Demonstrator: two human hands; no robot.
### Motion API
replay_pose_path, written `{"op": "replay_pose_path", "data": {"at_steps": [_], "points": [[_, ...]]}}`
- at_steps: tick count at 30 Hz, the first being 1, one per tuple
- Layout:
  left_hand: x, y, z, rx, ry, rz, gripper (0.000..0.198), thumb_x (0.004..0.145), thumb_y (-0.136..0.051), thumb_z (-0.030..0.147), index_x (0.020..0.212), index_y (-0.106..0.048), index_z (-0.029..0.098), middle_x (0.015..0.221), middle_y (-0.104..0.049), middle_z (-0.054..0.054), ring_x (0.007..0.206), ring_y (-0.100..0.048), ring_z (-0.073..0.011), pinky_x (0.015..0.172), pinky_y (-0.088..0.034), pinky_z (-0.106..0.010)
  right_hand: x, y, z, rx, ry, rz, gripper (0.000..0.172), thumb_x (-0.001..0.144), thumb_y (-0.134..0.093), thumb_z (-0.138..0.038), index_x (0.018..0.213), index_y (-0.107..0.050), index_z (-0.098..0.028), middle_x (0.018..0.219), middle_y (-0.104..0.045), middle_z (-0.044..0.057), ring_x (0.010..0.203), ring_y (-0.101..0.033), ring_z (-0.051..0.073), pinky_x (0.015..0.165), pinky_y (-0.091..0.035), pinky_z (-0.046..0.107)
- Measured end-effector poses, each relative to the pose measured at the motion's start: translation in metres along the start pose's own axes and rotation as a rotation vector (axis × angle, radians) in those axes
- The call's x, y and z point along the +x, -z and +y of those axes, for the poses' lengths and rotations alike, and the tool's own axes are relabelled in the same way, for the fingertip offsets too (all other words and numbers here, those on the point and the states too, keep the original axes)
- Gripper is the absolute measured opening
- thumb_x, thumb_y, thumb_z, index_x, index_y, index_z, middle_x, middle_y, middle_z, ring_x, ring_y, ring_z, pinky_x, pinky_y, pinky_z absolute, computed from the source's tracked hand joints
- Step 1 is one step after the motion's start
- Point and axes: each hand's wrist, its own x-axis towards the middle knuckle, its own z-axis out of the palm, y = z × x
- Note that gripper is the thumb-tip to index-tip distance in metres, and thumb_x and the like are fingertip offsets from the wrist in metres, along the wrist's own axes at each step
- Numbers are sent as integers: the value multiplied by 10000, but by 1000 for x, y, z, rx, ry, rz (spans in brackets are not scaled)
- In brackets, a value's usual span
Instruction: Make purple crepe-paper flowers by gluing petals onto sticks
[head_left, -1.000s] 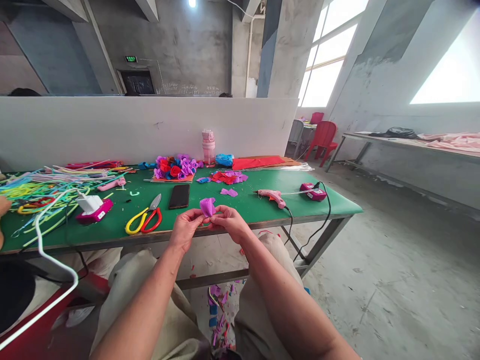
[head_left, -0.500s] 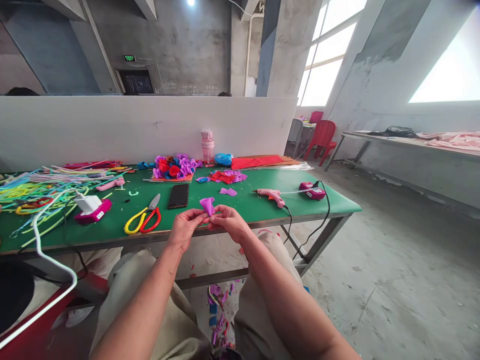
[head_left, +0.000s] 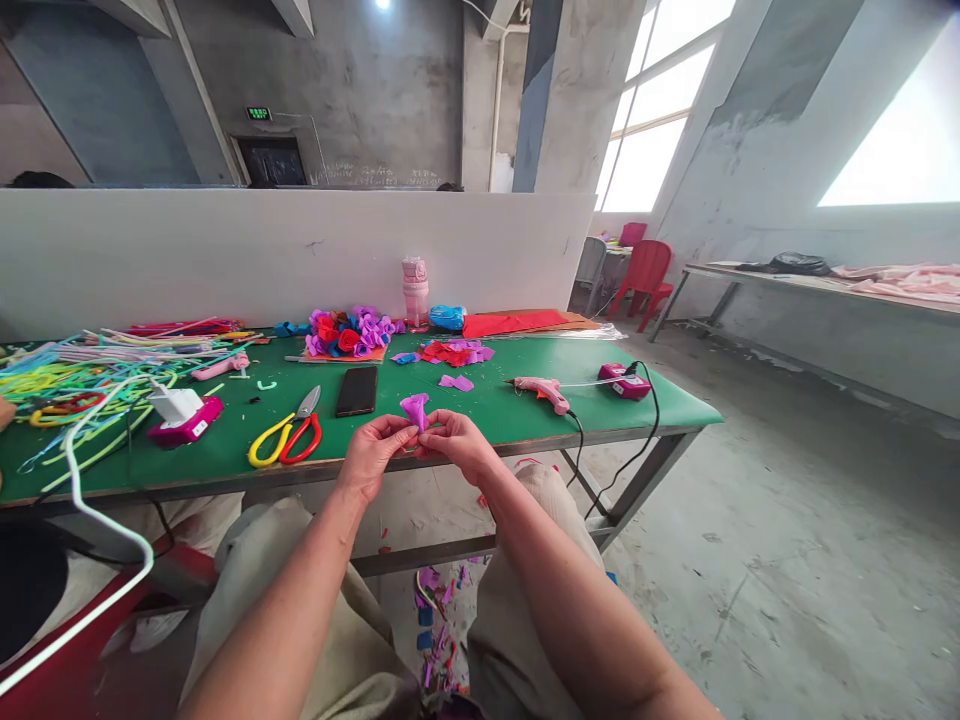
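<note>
One purple paper flower (head_left: 415, 408) opens upward; left hand (head_left: 369, 452) and right hand (head_left: 459, 440) pinch its base, finger to thumb.

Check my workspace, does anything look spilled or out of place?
Yes: purple, blue and red scraps litter the floor between your legs, as if dropped. The colored strips at the left of the table lie in a messy tangle. The purple piece in your left hand and right hand shows no obvious damage.

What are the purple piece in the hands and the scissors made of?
The purple piece looks like thin matte paper, perhaps crepe, judging by its soft folds. The scissors have grey, sheeny blades, likely metal, and smooth bright handles, probably plastic.
</note>
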Motion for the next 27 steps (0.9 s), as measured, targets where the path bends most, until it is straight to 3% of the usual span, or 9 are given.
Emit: {"op": "replay_pose_path", "data": {"at_steps": [3,6,9,12,18,23,27], "points": [[1,1,1,-2,-11,25,322,540,-817,377,739,-692,158,668,-682,-21,576,-570,-111,543,-400,-223,4,0,3,2,53,56,350,538,-793,-328,754,-556,-189,617,-685,-18,565,-649,140,698,-517,313],[-1,2,4,-25,-24,37,328,584,-785,414,752,-667,157,738,-692,-29,549,-543,-88,513,-383,-211,6,2,1,14,206,160,305,595,-758,-342,768,-547,-205,652,-698,-12,702,-678,169,806,-489,330],[-6,-2,5,-3,-10,-49,314,605,-772,401,732,-613,161,786,-698,-33,514,-532,-78,468,-359,-205,6,2,-3,10,298,224,289,626,-737,-360,781,-540,-216,702,-719,7,828,-676,201,873,-461,358],[-10,-10,1,12,-3,-116,329,579,-792,365,734,-573,174,759,-689,-15,514,-565,-96,451,-360,-205,4,-2,-4,18,291,230,320,617,-740,-391,787,-531,-219,749,-726,28,830,-673,223,789,-491,358],[-9,-20,-7,-30,-26,-56,381,566,-800,355,856,-647,162,677,-674,-3,466,-539,-86,456,-395,-210,5,-11,5,46,233,164,405,595,-760,-422,837,-502,-226,733,-717,18,628,-644,175,575,-488,286],[-8,-18,-9,-13,-51,-41,308,578,-787,385,727,-650,152,607,-649,7,452,-528,-91,445,-395,-214,4,-9,2,0,242,175,406,608,-756,-390,895,-531,-213,755,-716,5,593,-611,126,581,-481,251],[-8,-15,-9,16,-55,-21,301,601,-769,396,730,-637,158,645,-664,2,463,-530,-89,458,-392,-209,3,-2,0,-49,199,132,428,612,-762,-343,966,-567,-203,807,-710,-2,612,-610,103,622,-482,239]]}}
